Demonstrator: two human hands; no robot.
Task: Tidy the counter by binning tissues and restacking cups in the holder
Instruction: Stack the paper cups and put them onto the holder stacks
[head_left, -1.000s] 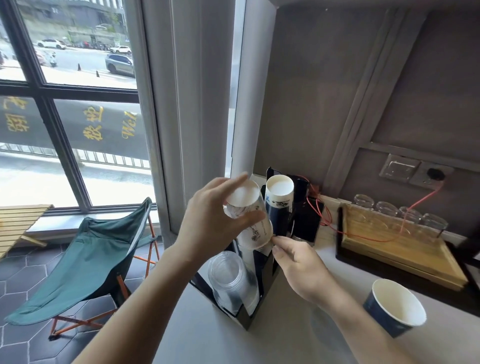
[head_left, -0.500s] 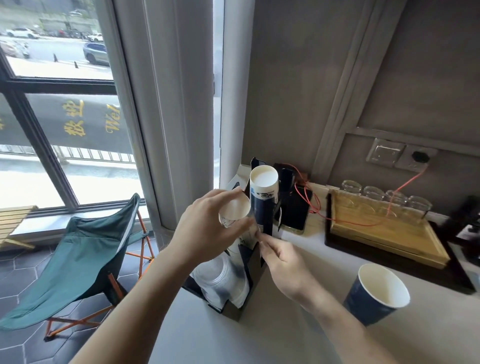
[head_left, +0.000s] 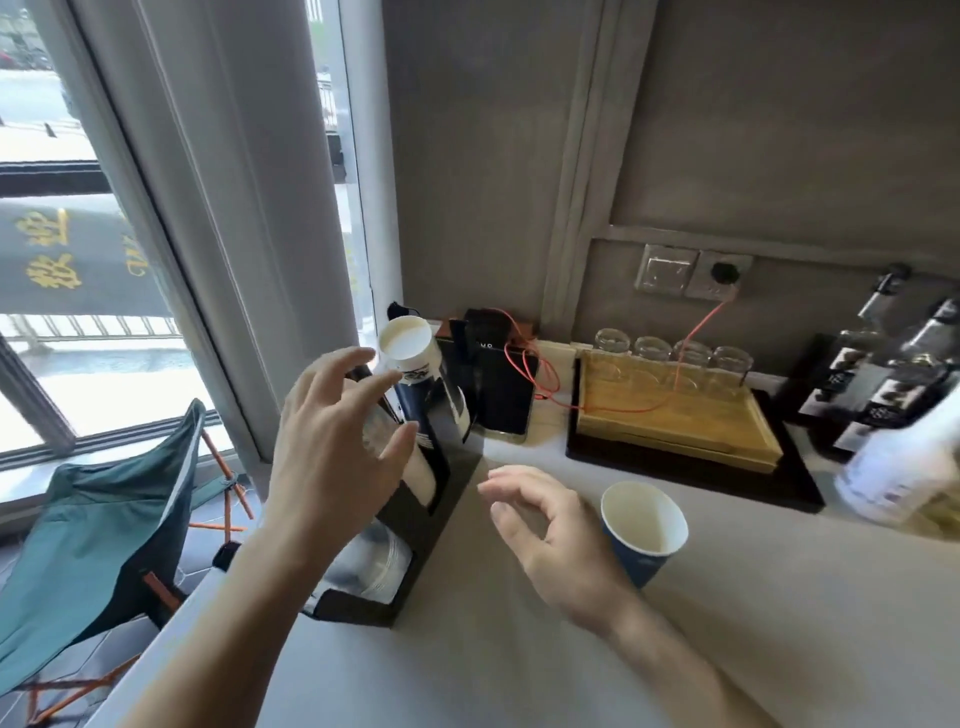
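A black cup holder (head_left: 460, 486) stands at the counter's left edge. A stack of upside-down paper cups (head_left: 410, 353) rises from its back slot, white base on top. Clear plastic cups (head_left: 376, 564) lie in its front slot. My left hand (head_left: 337, 457) hovers in front of the holder with fingers spread and nothing in it. My right hand (head_left: 550, 525) is open just right of the holder, fingers curled loosely. A lone blue paper cup (head_left: 644, 530) stands upright on the counter, right beside that hand.
A wooden tray (head_left: 675, 415) on a black base holds several upturned glasses (head_left: 675, 356) by the wall. A black device with an orange cable (head_left: 501, 384) stands behind the holder. Bottles (head_left: 893, 395) stand at far right. A green folding chair (head_left: 104, 514) stands on the floor left.
My left hand let go of the white cup, which is no longer in it, and opened. My right hand drew back from the holder toward the blue cup. The view shifted right.
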